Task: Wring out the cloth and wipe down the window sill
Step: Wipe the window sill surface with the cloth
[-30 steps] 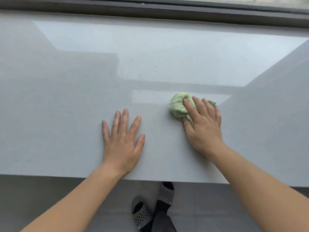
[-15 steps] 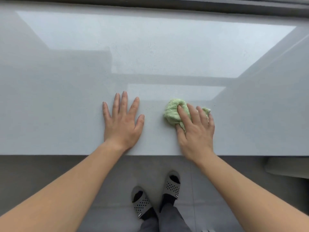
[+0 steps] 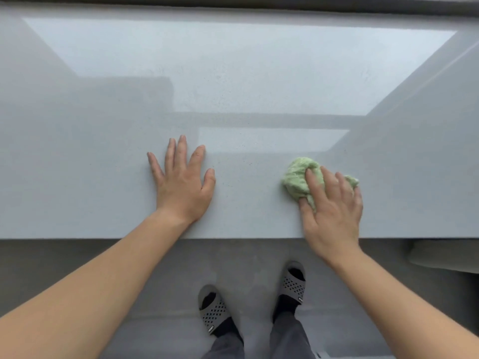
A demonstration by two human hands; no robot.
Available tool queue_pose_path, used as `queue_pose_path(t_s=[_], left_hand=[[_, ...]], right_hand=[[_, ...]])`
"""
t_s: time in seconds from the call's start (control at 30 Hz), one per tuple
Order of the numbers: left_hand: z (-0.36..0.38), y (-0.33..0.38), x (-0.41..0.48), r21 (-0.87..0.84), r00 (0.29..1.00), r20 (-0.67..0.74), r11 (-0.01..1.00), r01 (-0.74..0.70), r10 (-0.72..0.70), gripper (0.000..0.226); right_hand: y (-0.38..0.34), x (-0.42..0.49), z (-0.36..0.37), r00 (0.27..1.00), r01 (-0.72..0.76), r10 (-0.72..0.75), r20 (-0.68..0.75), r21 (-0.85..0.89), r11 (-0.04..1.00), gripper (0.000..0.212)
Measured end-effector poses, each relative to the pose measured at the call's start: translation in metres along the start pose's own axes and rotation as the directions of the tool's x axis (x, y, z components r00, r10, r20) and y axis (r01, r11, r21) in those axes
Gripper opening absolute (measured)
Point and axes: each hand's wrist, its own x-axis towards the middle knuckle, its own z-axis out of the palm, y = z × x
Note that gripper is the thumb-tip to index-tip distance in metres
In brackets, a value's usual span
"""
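A bunched light green cloth [image 3: 298, 178] lies on the pale grey window sill [image 3: 108, 156], near its front edge. My right hand [image 3: 333, 211] lies on top of the cloth with its fingers stretched across it, pressing it onto the sill, and the thumb sits against the cloth's near side. Cloth shows beyond my fingers at the left and far right. My left hand [image 3: 182, 183] rests flat on the sill with fingers spread, a hand's width to the left of the cloth.
A dark window frame [image 3: 233, 2] runs along the back of the glossy sill. Below the front edge is grey floor with my feet in grey slippers [image 3: 291, 283]. A pale object [image 3: 445, 252] sits low at the right.
My right hand has slid the cloth to the right along the sill, widening the gap to my left hand. The left hand stays flat in place.
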Motion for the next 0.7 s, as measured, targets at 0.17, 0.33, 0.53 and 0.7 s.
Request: queue_pose_path(t_s=[0.17,0.33,0.53,0.7], left_hand=[[0.014,0.052,0.020,-0.055,0.999,0.042,0.998,-0.003,0.006,0.065],[0.025,0.059,0.018,0.068,1.000,0.015,0.997,0.022,-0.023,0.061],[0.023,0.062,0.022,0.011,0.999,-0.001,0.999,0.052,-0.052,0.060],[0.018,0.074,0.043,-0.062,0.996,-0.074,0.997,0.045,-0.050,0.054]], right_hand=[[0.002,-0.025,-0.001,0.921,0.372,-0.364,0.135,-0.033,0.928,0.055],[0.033,0.069,-0.013,0.963,0.241,-0.238,0.130,-0.007,0.970,0.058],[0.001,0.087,-0.007,0.977,0.198,-0.196,0.088,-0.013,0.980,0.058],[0.032,0.114,-0.017,0.814,0.557,-0.542,0.208,-0.014,0.831,0.058]])
